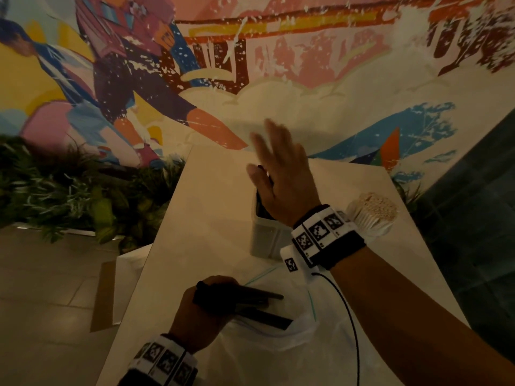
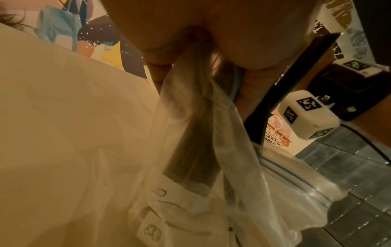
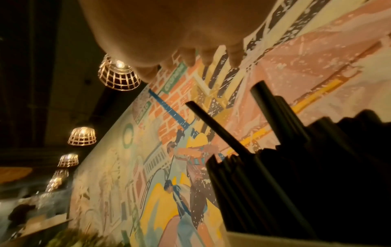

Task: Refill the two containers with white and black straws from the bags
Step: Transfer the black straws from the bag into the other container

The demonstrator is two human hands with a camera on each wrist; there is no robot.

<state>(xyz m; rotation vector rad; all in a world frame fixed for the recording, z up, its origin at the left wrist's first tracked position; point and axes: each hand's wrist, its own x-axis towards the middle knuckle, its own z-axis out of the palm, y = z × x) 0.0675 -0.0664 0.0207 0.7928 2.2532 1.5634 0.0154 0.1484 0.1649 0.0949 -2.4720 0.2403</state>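
Observation:
My right hand (image 1: pixel 274 162) hovers with straight, spread fingers over a white container (image 1: pixel 267 235) that holds upright black straws (image 3: pixel 275 158); it holds nothing. The right wrist view shows the fingertips (image 3: pixel 234 60) above the straw tops and the container's rim (image 3: pixel 275 237). At the table's near edge, my left hand (image 1: pixel 206 305) grips a bundle of black straws (image 1: pixel 259 298) at the mouth of a clear zip bag (image 1: pixel 278 344). The bag's plastic (image 2: pixel 232 183) is gathered in the same grip, with dark straws (image 2: pixel 190 150) inside it. A bunch of white straws (image 1: pixel 373 213) stands upright at the right.
The beige table (image 1: pixel 211 218) runs away from me toward a painted mural wall (image 1: pixel 306 79). Green plants (image 1: pixel 69 190) line its left side, above a tiled floor (image 1: pixel 55 274). A black cable (image 1: pixel 351 316) hangs from my right wrist band across the bag.

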